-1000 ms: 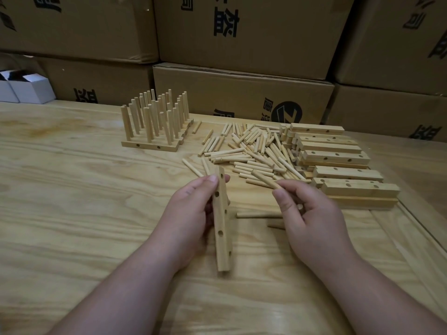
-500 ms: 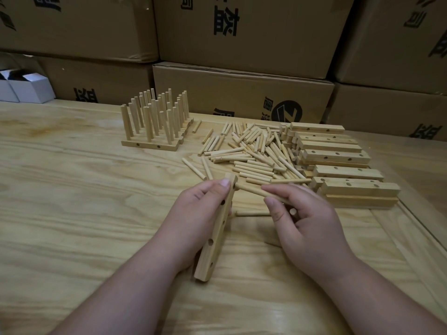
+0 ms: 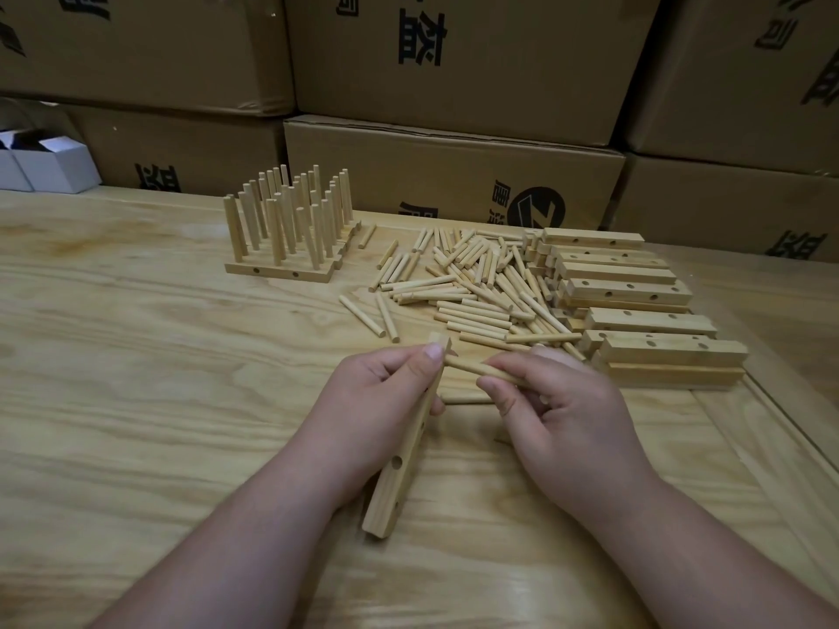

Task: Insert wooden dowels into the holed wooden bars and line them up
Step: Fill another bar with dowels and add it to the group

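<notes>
On the wooden table [image 3: 136, 356] | left hand [image 3: 381, 401] grips holed wooden bar [image 3: 399, 474], tilted | right hand [image 3: 558, 415] pinches dowel [image 3: 467, 366], tip at bar's top end

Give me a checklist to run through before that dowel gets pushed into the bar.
1. Bar held firm: the left hand grips the bar near its top end. Ok.
2. Dowel in hand: the right hand pinches a dowel, tip pointing at the bar. Ok.
3. Tip lined up with a hole: the left hand's fingers hide the spot. Cannot tell.
4. Free holes left: two show lower on the bar, both empty. Ok.
5. Supply: loose dowels lie on the table ahead. Ok.
6. Place to line up: finished bars stand at far left. Ok.
</notes>
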Available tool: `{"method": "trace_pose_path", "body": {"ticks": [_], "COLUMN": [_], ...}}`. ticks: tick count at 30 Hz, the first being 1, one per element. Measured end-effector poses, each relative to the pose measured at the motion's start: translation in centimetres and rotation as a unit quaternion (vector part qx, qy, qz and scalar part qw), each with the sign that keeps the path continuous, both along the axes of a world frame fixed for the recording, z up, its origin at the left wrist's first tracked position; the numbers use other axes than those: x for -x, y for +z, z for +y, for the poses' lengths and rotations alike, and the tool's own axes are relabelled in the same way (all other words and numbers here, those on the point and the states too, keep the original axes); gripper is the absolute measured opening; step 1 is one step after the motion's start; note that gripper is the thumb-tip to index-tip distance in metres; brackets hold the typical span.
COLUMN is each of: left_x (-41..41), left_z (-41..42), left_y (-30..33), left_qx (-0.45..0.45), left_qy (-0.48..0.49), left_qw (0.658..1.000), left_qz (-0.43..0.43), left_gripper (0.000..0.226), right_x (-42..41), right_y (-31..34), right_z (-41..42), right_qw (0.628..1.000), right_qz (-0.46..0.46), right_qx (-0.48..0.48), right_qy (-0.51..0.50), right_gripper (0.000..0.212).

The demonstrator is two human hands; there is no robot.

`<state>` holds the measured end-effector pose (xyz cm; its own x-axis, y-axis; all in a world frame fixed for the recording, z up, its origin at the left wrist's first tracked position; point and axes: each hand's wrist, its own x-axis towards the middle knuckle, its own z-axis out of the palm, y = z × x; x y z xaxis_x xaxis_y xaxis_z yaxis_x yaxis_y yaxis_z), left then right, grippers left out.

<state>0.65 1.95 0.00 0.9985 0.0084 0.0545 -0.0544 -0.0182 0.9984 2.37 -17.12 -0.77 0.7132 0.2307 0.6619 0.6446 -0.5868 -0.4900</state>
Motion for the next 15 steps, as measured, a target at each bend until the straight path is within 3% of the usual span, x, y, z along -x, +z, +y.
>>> {"method": "trace_pose_path", "body": {"ticks": [10, 15], "left_x": [-0.01, -0.08], "left_z": [0.53, 0.27], "left_y": [-0.07, -0.17], "left_qx": [-0.02, -0.041], "left_qy": [-0.037, 0.0], "left_qw": [0.999, 0.999], "left_qz": [-0.006, 0.0], "left_gripper": [0.032, 0.047], "right_x": [0.36, 0.83], "right_y": [0.22, 0.66], "right_z": [-0.03, 0.79], "right_qw": [1.0, 0.999], "right_qz": [0.005, 0.0], "right_qx": [0.027, 0.043], "right_qy": [0.011, 0.024], "right_gripper": [0.016, 0.017]}}
